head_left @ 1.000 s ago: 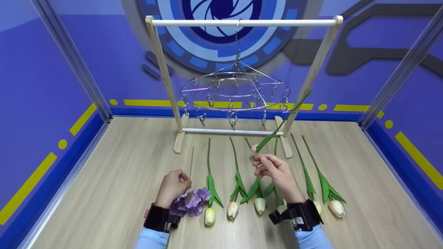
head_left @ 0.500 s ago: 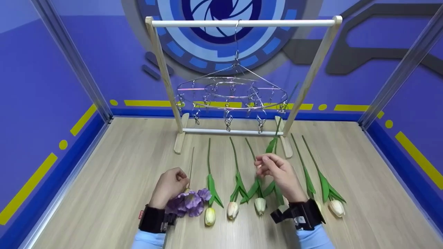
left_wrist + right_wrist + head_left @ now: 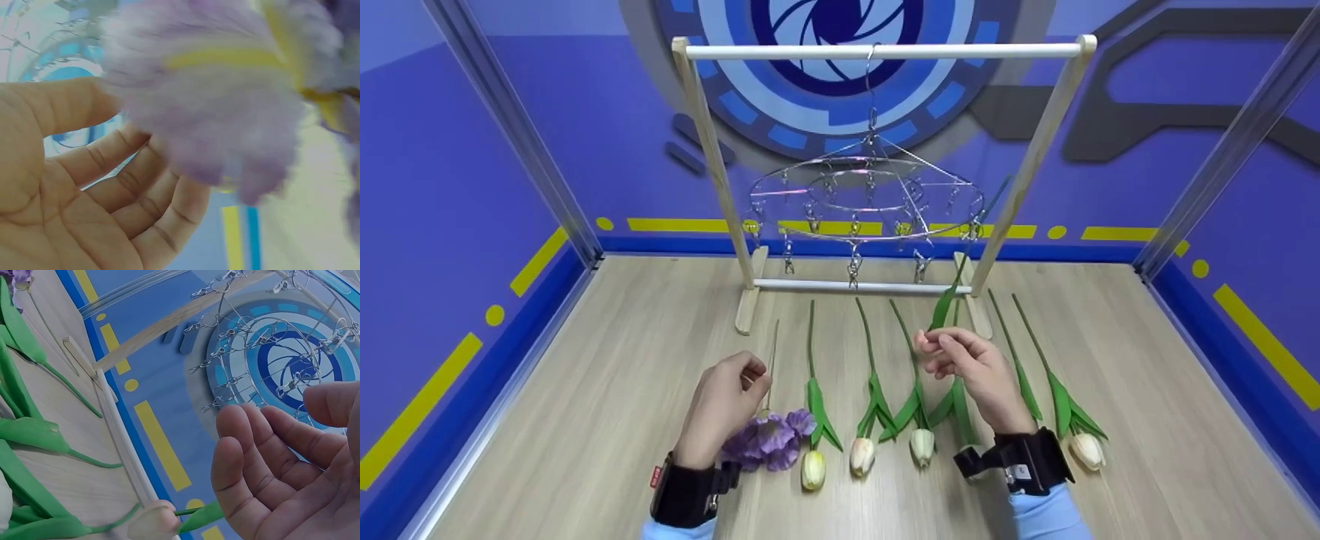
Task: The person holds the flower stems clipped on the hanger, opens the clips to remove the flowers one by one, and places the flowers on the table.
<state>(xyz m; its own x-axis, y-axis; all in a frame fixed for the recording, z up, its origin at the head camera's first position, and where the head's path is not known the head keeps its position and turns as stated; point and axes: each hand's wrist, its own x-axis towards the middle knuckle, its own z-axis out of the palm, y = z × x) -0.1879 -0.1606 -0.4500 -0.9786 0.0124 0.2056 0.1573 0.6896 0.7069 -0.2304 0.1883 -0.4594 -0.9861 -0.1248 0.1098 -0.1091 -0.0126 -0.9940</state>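
My left hand hovers beside the thin stem of a purple artificial flower lying on the table. In the left wrist view its petals hide the tips of the thumb and index finger, while the other fingers bend loosely. A tulip hangs bloom down by its stem from the right side of a round metal clip hanger; its green leaf shows above my right hand. That hand is raised with loosely bent fingers and nothing between them. The hanging bloom is apart from the fingers in the right wrist view.
A wooden rack with a white top bar carries the hanger, whose clips dangle over the back. Several tulips lie in a row, including a yellow one and a pale one at the right. Blue panels enclose the table.
The hanging tulip has swung leftward to a steeper angle, and the hanger has rocked. My left hand has shifted slightly left and away from the petals. My right hand has moved slightly right.
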